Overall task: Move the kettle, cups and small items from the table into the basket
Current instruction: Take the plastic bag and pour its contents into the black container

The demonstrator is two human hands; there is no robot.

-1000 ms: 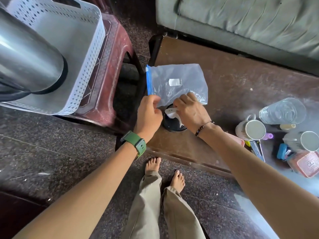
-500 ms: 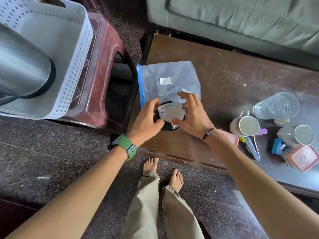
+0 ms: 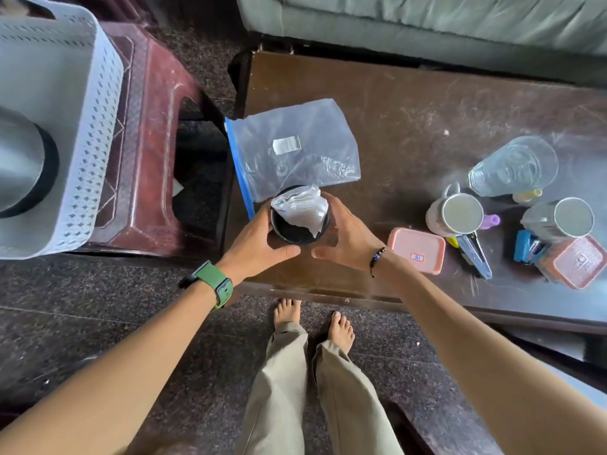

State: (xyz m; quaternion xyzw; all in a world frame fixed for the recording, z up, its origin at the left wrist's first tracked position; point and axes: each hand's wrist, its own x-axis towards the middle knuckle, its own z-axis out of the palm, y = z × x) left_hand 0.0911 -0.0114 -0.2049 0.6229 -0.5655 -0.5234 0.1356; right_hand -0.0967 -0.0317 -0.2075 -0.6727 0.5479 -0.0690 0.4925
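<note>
The counter (image 3: pixel 427 103) stands right of the basket (image 3: pixel 98 142), which holds the kettle (image 3: pixel 19 165). Near the counter's front left corner sits the black cup (image 3: pixel 289 233), a crumpled packet (image 3: pixel 299 208) inside; my left hand (image 3: pixel 258 239) and right hand (image 3: pixel 348 239) curl their fingers round it.

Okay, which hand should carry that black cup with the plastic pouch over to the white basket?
Left, probably. The left hand and right hand both curl round the black cup, but the basket sits on the stool beyond the table's left end, so the right would have to cross over.
</note>
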